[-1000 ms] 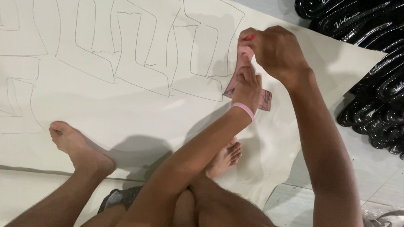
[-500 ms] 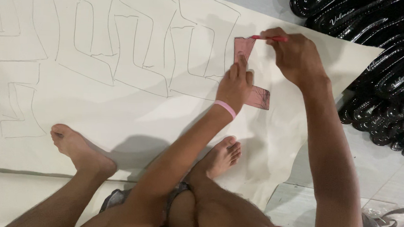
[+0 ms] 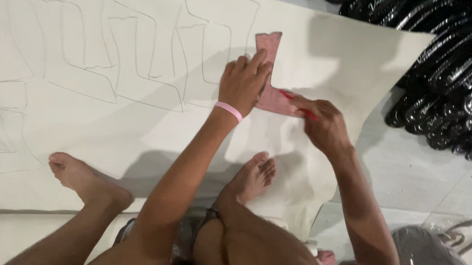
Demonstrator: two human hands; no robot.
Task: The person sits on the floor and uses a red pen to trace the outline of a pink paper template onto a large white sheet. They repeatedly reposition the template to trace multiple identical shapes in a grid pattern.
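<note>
- Since half a second ago, I see my right hand (image 3: 324, 124) has dropped from the top of the pink template (image 3: 272, 77) to its lower right corner, and my left hand (image 3: 243, 84) has slid up to cover its middle.
- The pink template lies flat on the big cream sheet (image 3: 110, 136) spread over the floor (image 3: 435, 177), near the sheet's upper right area, just right of the outlines (image 3: 142, 61) already drawn there.
- To do this step well, I judge the left hand should press evenly so the template cannot creep, and the red pen (image 3: 298, 102) should hug the edge closely with its tip held steady, so the line closes cleanly.
- Left hand: spread flat, palm down, fingers extended on the template, gripping nothing, only pinning it to the sheet.
- Right hand: fingers curled tight around the red pen, whose tip meets the template's lower edge; the hand rests on the sheet.
- My bare feet sit on the sheet below the hands, the right foot (image 3: 252, 177) nearer them and the left foot (image 3: 80, 177) well apart.
- A heap of black straps (image 3: 453, 69) lies on the floor beyond the sheet's right edge.
</note>
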